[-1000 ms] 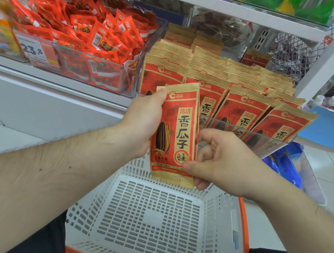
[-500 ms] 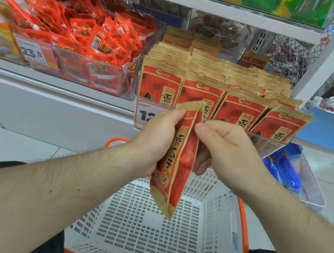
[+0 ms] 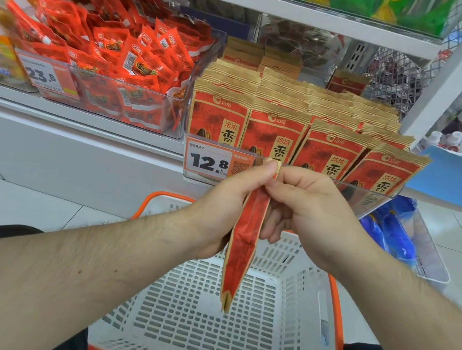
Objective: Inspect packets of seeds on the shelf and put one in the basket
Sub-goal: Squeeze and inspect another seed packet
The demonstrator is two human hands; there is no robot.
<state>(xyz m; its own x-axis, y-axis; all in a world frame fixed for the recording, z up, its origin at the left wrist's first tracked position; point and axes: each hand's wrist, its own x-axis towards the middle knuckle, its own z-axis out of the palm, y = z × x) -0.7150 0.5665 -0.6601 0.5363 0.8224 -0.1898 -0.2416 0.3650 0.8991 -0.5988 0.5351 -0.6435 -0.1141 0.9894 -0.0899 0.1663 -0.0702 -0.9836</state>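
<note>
A seed packet (image 3: pixel 245 233) hangs edge-on between the left hand (image 3: pixel 221 202) and the right hand (image 3: pixel 306 208), pinched at its top end by both, its lower end above the basket (image 3: pixel 283 294). Behind the hands, on the shelf (image 3: pixel 86 128), rows of seed packets (image 3: pixel 301 119) stand upright in a clear bin (image 3: pixel 369 200). A price tag (image 3: pixel 208 161) sits on that bin's front left. To the left, just beside it, another bin (image 3: pixel 145 114) holds loose snack sachets (image 3: pixel 118 46).

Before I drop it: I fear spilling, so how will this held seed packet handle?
The seed packet probably stays fairly stiff: it hangs straight from both hands' pinch. It looks light, held by fingertips. Sealed edges suggest no spilling into the basket.
</note>
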